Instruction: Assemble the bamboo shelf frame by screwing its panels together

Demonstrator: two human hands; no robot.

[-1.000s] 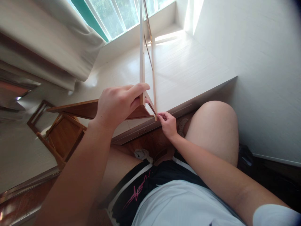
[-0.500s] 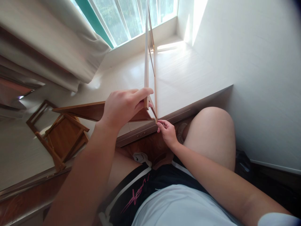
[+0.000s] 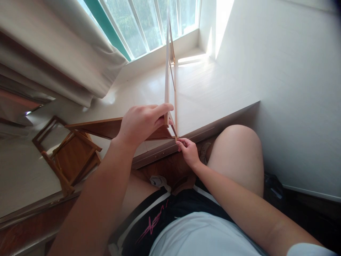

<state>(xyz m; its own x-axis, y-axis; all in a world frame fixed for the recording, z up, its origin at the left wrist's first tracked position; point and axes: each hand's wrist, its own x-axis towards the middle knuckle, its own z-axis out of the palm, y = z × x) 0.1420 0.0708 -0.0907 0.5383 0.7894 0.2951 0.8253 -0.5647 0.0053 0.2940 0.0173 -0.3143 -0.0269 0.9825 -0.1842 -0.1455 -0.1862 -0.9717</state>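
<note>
A narrow, light wooden frame [image 3: 167, 76] stands up edge-on, with thin metal struts showing between its bars. My left hand [image 3: 144, 122] is closed around the near end of its left bar, the thumb lying over the edge. Below, my right hand [image 3: 188, 149] pinches the near end of the second wooden bar [image 3: 176, 106] between thumb and fingertips. Whether anything small is also in that pinch is hidden. A flat brown wooden panel [image 3: 101, 126] reaches left from behind my left wrist and meets the frame near my right fingertips.
A folded wooden chair [image 3: 70, 156] lies at the left on the pale surface [image 3: 210, 92]. The surface's front edge with a drawer handle [image 3: 160, 155] runs before my knees. A curtain [image 3: 87, 53] hangs by the barred window [image 3: 149, 25]; a wall [image 3: 290, 89] rises at right.
The view has shifted slightly. Both hands keep their holds on the wooden frame, and the right fingers have moved only a little, if at all.
</note>
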